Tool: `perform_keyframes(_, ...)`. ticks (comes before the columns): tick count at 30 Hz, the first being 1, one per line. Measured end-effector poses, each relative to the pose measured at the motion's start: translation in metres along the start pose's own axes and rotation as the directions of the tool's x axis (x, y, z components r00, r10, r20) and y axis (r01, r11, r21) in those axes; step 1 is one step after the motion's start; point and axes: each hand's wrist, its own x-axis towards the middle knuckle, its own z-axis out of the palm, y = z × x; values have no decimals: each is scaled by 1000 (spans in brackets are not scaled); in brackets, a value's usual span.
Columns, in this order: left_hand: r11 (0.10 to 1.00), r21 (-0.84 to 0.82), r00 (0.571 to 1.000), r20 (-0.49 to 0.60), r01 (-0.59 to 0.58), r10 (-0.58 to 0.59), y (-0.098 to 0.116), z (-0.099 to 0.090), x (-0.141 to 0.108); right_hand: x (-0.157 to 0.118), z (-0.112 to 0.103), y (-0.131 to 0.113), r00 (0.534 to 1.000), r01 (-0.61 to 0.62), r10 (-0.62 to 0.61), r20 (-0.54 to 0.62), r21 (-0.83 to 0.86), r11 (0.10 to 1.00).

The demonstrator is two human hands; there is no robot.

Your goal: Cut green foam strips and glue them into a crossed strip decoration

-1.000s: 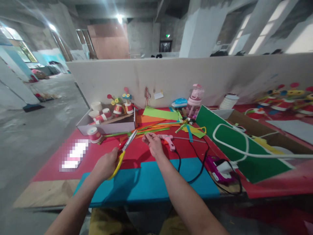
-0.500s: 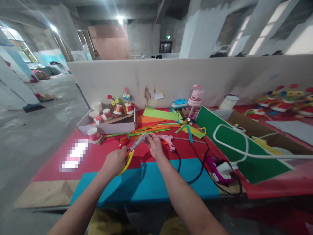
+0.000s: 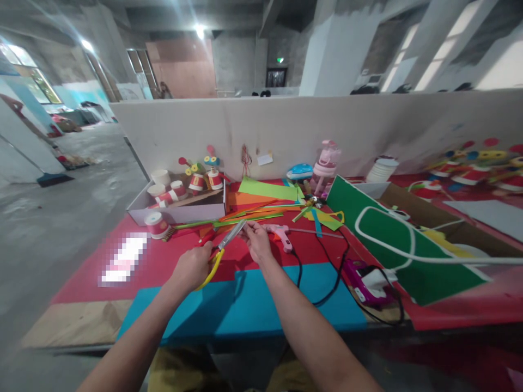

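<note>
My left hand (image 3: 193,267) is closed around a pair of scissors (image 3: 232,235), whose yellow handle loop shows below the fingers. The metal blades point away to the right, towards the fingertips of my right hand (image 3: 257,240). Those fingers are pinched together right at the blade tips; whatever they hold is too small and hidden to name. Just right of that hand lies a pink glue gun (image 3: 281,235) on the red table covering. Beyond both hands, green and orange paper strips (image 3: 249,216) lie in a loose pile.
At the back left, a white box (image 3: 196,213) holds paper cups and cup figures. A cup (image 3: 157,224) stands before it. To the right are a purple power strip (image 3: 368,286), black cords and a green board (image 3: 392,245) with a white cable. Blue sheet (image 3: 261,305) covers the near edge.
The scissor blades look closer together than before, and my left hand has shifted very slightly. My right hand keeps its pinch at almost the same spot.
</note>
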Motion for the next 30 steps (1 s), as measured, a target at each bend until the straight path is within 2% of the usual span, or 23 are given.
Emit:
perform_keyframes(11, 1000, 8, 1000, -9, 2, -2, 8, -4, -3, 0, -1, -1, 1000, 1, -1, -20, 33, 999)
perform_keyframes(20, 1000, 2, 1000, -18, -22, 22, 6, -4, -2, 0, 0, -3, 999, -10, 12, -33, 69, 998)
perform_keyframes(25, 1000, 28, 1000, -9, 12, -12, 7, -4, 0, -1, 2, -5, 999, -40, 41, -3, 97, 994)
perform_keyframes(30, 995, 72, 996, -63, 63, -58, 12, 0, 0, 0, 0, -5, 999, -37, 37, 4, 101, 994)
